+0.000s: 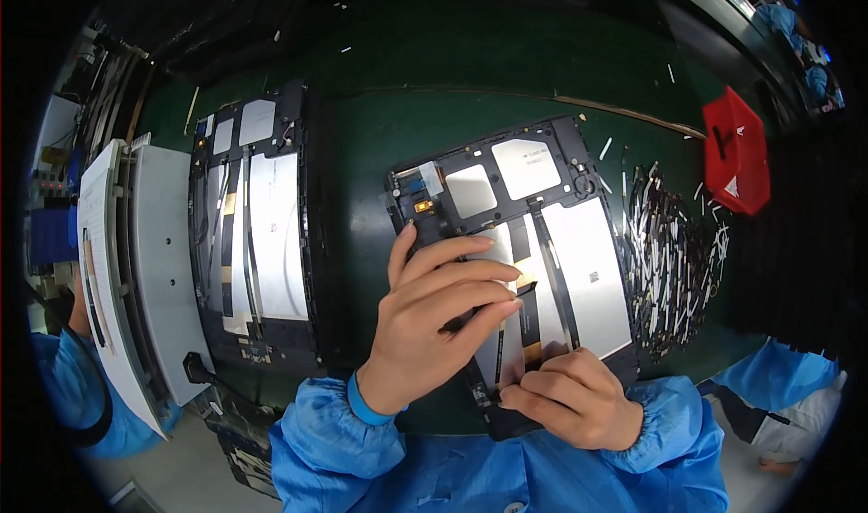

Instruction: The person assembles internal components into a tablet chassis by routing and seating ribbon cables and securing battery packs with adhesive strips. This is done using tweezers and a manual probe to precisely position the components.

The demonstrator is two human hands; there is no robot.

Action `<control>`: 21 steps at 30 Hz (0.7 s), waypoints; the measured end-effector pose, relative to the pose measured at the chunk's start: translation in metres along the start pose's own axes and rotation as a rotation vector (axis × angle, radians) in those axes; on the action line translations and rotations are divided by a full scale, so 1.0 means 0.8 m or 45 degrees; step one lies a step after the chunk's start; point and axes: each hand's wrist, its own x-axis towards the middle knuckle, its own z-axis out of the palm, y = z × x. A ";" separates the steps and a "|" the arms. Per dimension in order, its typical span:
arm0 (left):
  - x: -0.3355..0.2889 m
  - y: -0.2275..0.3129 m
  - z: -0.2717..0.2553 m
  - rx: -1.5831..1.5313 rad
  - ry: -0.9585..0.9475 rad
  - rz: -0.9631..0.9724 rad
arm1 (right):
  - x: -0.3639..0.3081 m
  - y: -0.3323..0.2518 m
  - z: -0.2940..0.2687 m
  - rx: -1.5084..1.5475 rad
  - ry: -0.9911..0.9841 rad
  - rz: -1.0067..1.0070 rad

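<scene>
An opened tablet body (592,273), black-framed with silver plates, lies tilted on the green table in front of me. My left hand (429,319), with a blue band at its wrist, reaches over its left half. Thumb and fingertips there pinch a small black strip (527,289). My right hand (579,400) is closed low over the tablet's near end. Its fingertips press together by the lower left corner, and what they hold, if anything, is hidden. A dark flat cable (556,273) runs down the tablet between the hands. My left palm covers part of the frame.
A second opened tablet (280,233) lies to the left, beside a white case-like stand (161,260) with papers. To the right are a heap of black and white strips (674,260) and a red bin (737,156). Blue-sleeved people are at both sides.
</scene>
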 end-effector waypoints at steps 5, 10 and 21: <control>0.001 0.000 0.002 0.010 -0.004 0.001 | -0.001 0.002 -0.004 -0.011 -0.060 -0.013; 0.001 0.002 -0.002 0.016 0.005 0.009 | 0.002 -0.005 -0.003 -0.004 -0.035 0.037; -0.019 -0.014 -0.007 0.112 0.067 0.216 | 0.003 -0.006 -0.006 -0.063 -0.040 0.033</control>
